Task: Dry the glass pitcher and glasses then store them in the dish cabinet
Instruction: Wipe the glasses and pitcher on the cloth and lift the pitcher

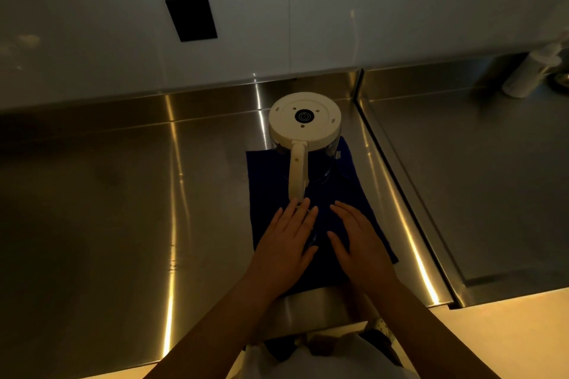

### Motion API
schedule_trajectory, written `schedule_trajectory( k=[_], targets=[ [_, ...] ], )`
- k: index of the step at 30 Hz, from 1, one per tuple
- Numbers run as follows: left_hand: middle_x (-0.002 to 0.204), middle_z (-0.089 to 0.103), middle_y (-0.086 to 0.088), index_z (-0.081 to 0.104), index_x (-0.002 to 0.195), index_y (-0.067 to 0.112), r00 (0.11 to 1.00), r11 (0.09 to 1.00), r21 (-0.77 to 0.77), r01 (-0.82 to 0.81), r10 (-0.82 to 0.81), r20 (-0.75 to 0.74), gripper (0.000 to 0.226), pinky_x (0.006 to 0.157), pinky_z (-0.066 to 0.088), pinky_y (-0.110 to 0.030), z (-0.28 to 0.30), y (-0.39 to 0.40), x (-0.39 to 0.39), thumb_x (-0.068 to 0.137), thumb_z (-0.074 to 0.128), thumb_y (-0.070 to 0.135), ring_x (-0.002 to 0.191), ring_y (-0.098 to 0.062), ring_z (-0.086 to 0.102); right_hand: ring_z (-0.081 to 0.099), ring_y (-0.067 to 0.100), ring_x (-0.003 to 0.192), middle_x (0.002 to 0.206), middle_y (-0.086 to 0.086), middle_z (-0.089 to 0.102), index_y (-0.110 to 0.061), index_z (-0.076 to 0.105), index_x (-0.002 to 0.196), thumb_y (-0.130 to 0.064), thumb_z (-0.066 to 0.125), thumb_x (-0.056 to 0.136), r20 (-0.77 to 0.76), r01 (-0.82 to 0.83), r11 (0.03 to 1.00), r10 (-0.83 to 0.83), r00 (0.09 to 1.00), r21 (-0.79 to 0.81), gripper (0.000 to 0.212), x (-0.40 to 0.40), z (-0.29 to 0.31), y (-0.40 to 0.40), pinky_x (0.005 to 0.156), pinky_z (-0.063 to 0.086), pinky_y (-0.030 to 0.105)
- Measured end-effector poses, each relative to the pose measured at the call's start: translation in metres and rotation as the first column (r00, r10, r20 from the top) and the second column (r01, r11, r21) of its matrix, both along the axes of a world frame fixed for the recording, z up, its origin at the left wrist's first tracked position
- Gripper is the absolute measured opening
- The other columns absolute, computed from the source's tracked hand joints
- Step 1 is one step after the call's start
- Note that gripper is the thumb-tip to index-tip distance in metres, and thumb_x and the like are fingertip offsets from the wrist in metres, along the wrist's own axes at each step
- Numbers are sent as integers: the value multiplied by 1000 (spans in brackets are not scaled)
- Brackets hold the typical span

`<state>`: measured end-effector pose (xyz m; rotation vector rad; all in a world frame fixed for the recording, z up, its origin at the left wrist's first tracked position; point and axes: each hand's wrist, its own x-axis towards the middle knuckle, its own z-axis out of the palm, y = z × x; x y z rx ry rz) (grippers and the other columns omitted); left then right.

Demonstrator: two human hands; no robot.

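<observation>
A glass pitcher with a white base and white handle stands upside down on the far part of a dark blue cloth, which is spread on the steel counter. Its handle points toward me. My left hand hovers flat over the near part of the cloth, fingers apart, fingertips just below the end of the handle. My right hand is beside it, also flat and spread over the cloth. Between the hands something clear glints faintly, perhaps a glass; I cannot tell what it is. Neither hand grips anything.
A raised steel seam divides this counter from a second steel surface on the right. A white pump bottle stands at the far right by the wall. A black rectangular plate is on the white backsplash.
</observation>
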<state>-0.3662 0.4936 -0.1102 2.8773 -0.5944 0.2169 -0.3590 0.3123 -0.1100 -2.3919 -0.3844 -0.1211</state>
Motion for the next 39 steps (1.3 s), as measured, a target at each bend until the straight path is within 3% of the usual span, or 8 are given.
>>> schedule_trajectory(
  k=[11, 16, 20, 24, 27, 31, 35, 39],
  targets=[
    [153, 27, -5, 25, 147, 16, 1000, 1000, 13, -1, 0, 7, 61, 113, 16, -40, 1, 1, 0, 93, 35, 42, 142, -16, 14, 32, 5, 133, 141, -10, 37, -18, 41, 139, -33, 46, 95, 61, -45, 999, 44, 997, 8, 47, 21, 19, 6, 108, 18, 8],
    [152, 30, -6, 28, 146, 15, 1000, 1000, 10, -21, 21, -4, 61, 112, 16, -44, 2, -2, -1, 92, 35, 42, 141, -18, 18, 29, 12, 136, 145, 5, 39, -11, 43, 138, -11, 56, 92, 201, -100, 990, 119, 972, -104, 48, 55, 45, 12, 112, 22, 22],
    [152, 31, -6, 28, 146, 15, 999, 1000, 17, -25, 25, -22, 60, 113, 17, -41, 2, -2, -2, 92, 36, 41, 141, -20, 20, 35, 24, 135, 144, 12, 40, -5, 42, 138, 4, 53, 86, 309, -224, 938, 302, 902, -264, 54, 85, 58, 24, 111, 30, 35],
    [148, 38, -8, 32, 144, 14, 999, 997, 62, -33, 34, -7, 60, 111, 23, -42, 2, -3, -2, 90, 35, 41, 136, -23, 34, 28, 30, 139, 147, 13, 36, -9, 41, 140, 18, 55, 74, 277, -316, 861, 441, 854, -398, 72, 104, 63, 37, 110, 27, 46],
    [147, 39, -8, 31, 144, 14, 1000, 997, 79, -27, 26, 15, 61, 110, 26, -42, 2, -2, -2, 90, 35, 42, 135, -23, 36, 30, 32, 138, 146, 13, 39, -8, 48, 134, 18, 64, 66, 310, -321, 789, 527, 791, -523, 75, 113, 61, 45, 109, 20, 48],
    [147, 38, -8, 30, 144, 14, 1000, 997, 73, -19, 17, 19, 63, 109, 31, -43, 3, -3, -2, 88, 42, 41, 136, -25, 35, 36, 35, 133, 138, 14, 49, -8, 62, 119, 14, 72, 59, 379, -291, 751, 579, 721, -593, 64, 118, 57, 43, 106, 17, 51],
    [150, 33, -9, 25, 146, 14, 1000, 998, 67, -9, 8, 14, 63, 112, 21, -43, 3, -1, -2, 90, 36, 40, 139, -25, 28, 31, 31, 134, 133, 12, 54, -9, 64, 115, 6, 63, 68, 408, -318, 755, 600, 689, -573, 50, 123, 52, 39, 106, 21, 50],
    [149, 35, -9, 25, 145, 14, 1000, 997, 71, -14, 14, -5, 58, 112, 26, -42, 2, 0, -2, 92, 33, 36, 139, -25, 29, 34, 31, 130, 126, 12, 57, -11, 66, 109, -1, 69, 70, 412, -349, 736, 635, 653, -581, 40, 132, 50, 34, 104, 29, 47]
  ],
)
